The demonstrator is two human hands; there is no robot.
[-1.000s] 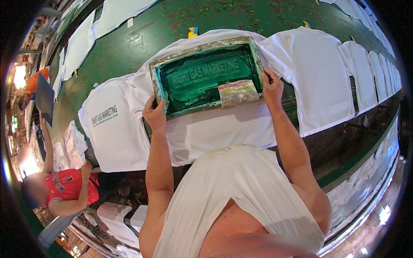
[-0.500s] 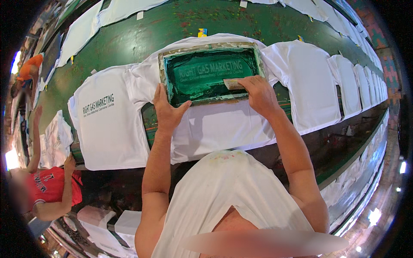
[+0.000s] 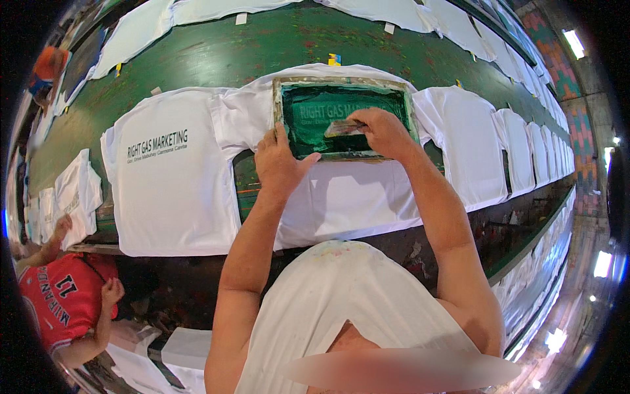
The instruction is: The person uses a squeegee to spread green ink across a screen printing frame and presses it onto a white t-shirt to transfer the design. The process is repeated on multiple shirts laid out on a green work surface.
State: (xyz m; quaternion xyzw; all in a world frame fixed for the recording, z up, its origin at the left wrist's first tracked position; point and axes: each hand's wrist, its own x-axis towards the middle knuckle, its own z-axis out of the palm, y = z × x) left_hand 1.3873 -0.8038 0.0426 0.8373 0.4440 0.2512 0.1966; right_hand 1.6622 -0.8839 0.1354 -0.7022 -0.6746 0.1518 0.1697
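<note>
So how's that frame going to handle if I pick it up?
The frame is probably stiff, judging by its straight, boxy sides. Its inside may be slippery, since the green smears look wet. It seems unlikely to roll, lying flat over the white shirt.

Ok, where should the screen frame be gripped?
The screen frame is probably best held by its short rails, one hand from each side: it lies flat, longer sideways, with raised rims; the left hand is at its near-left corner.
</note>
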